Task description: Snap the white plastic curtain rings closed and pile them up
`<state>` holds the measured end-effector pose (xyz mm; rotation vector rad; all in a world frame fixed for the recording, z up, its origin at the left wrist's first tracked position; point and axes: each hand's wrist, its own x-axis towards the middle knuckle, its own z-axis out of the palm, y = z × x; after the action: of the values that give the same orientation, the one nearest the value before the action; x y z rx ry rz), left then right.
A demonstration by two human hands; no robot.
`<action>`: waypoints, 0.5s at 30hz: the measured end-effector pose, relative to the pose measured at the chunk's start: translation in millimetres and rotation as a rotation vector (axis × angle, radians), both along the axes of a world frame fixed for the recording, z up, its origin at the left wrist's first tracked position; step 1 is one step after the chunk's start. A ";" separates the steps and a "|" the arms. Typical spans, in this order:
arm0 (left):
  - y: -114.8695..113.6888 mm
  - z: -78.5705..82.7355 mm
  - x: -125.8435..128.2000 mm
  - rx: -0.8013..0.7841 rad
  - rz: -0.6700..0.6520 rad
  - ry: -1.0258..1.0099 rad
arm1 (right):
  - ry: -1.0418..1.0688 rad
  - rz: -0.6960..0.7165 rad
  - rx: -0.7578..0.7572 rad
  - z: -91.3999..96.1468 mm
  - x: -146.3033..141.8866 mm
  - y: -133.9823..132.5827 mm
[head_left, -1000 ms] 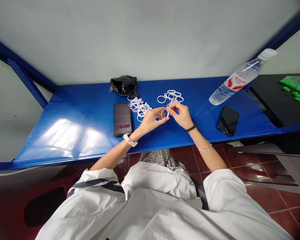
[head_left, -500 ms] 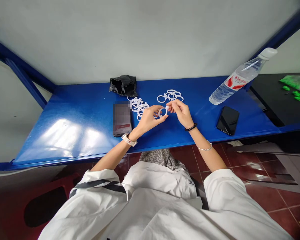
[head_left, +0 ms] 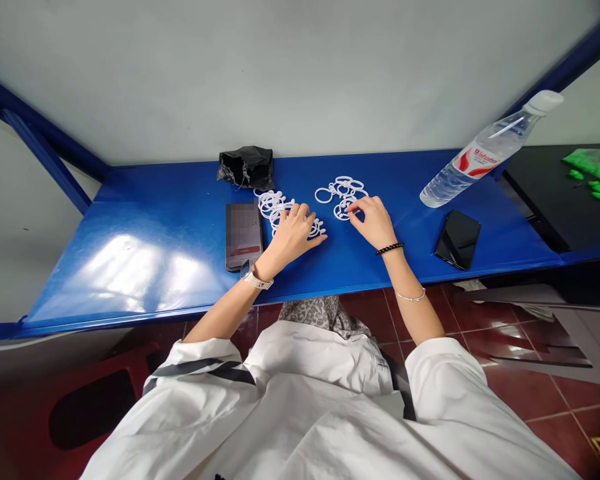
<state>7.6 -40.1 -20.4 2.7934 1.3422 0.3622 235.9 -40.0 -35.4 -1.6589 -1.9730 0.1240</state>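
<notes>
Two heaps of white plastic rings lie on the blue table (head_left: 155,253). My left hand (head_left: 293,235) lies flat, fingers spread, on the left heap of rings (head_left: 273,202), next to a phone (head_left: 243,235) with its screen lit. My right hand (head_left: 376,223) reaches into the right heap of rings (head_left: 343,188); its thumb and forefinger are pinched on a white ring (head_left: 341,212) at the heap's near edge. A watch is on my left wrist, and a bead bracelet and a thin bangle are on my right arm.
A crumpled black bag (head_left: 247,167) sits at the back by the wall. A clear water bottle (head_left: 485,160) leans at the right, with a dark phone (head_left: 457,239) in front of it. Green pieces (head_left: 593,175) lie on a black surface at far right.
Both hands held one ring together above the table. They have parted: the left dropped onto the left heap with the ring, the right moved back to the right heap.
</notes>
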 end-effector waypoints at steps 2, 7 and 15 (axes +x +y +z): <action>0.5 0.2 0.6 0.005 -0.001 -0.024 | -0.062 0.002 -0.037 -2.5 -0.2 0.1; 3.3 -3.8 2.2 0.033 -0.012 -0.146 | -0.115 -0.019 -0.068 -5.3 2.1 0.7; 8.0 -10.9 -0.1 -0.027 -0.059 -0.425 | 0.474 0.063 0.014 4.9 -1.7 -0.6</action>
<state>7.5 -32.0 -31.3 2.5256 1.1518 0.8671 234.2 -40.6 -30.5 -1.3997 -1.6565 0.4799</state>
